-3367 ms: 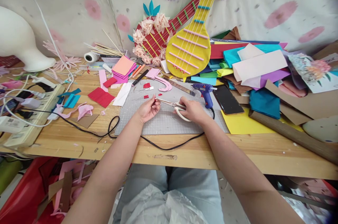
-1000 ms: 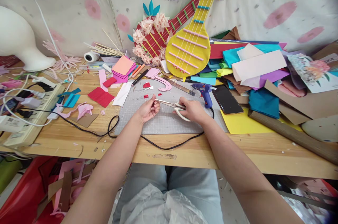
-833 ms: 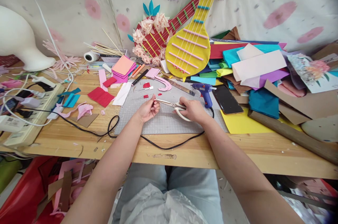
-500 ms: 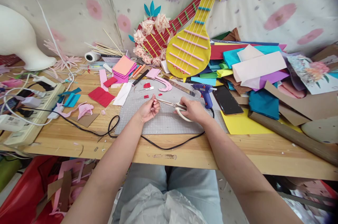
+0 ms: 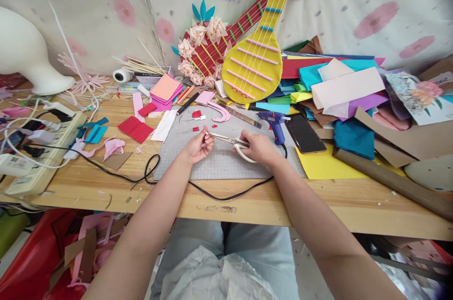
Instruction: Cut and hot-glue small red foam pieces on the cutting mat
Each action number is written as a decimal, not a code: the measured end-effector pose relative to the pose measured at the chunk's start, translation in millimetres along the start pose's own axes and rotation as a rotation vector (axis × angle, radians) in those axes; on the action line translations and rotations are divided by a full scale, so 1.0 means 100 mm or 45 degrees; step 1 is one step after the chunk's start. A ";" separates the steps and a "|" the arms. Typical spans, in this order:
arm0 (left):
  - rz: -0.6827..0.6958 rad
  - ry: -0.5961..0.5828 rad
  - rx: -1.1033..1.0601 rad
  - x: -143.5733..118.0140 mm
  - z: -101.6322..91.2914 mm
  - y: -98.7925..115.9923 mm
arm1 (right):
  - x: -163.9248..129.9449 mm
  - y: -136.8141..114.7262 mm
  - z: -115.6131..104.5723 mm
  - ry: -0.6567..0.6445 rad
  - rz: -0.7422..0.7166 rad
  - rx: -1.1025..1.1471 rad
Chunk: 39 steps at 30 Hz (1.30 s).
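My left hand (image 5: 198, 146) rests on the grey cutting mat (image 5: 219, 163) and pinches a tiny pink-red scrap (image 5: 205, 132) between its fingertips. My right hand (image 5: 258, 146) grips the white handles of a pair of scissors (image 5: 230, 140), whose blades point left and meet the scrap. Small red cut bits (image 5: 196, 129) lie on the mat just beyond my left hand. A curved pink strip (image 5: 221, 113) lies further back on the mat.
A blue glue gun (image 5: 274, 123) and a black phone (image 5: 304, 134) lie right of my right hand; the gun's black cord (image 5: 226, 196) loops along the wooden table's front edge. Coloured paper piles (image 5: 339, 87) fill the right. A power strip (image 5: 42, 144) sits left. Paper guitars (image 5: 253, 62) lean behind.
Almost nothing differs: both hands stay in place on the mat with the scissors at the scrap; only the view shifts slightly.
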<state>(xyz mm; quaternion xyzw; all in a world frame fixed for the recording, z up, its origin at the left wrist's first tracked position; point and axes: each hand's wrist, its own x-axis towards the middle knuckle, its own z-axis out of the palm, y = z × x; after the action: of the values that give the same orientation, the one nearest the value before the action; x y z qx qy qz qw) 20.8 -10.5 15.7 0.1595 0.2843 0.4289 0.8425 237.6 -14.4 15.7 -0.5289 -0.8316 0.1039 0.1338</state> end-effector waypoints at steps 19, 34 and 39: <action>0.045 0.036 0.188 0.01 0.00 -0.03 | 0.00 -0.01 0.01 0.017 -0.004 0.014; 0.129 0.066 0.280 0.00 0.03 -0.07 | 0.00 0.00 -0.01 0.016 -0.026 0.025; 0.100 0.061 0.225 0.00 0.02 -0.05 | 0.00 0.00 0.01 0.003 -0.003 0.029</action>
<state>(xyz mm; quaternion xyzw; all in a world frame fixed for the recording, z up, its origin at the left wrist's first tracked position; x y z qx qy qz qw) 24.9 -13.7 14.9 0.2338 0.3345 0.4385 0.8007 237.6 -14.3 14.8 -0.5266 -0.8308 0.1127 0.1410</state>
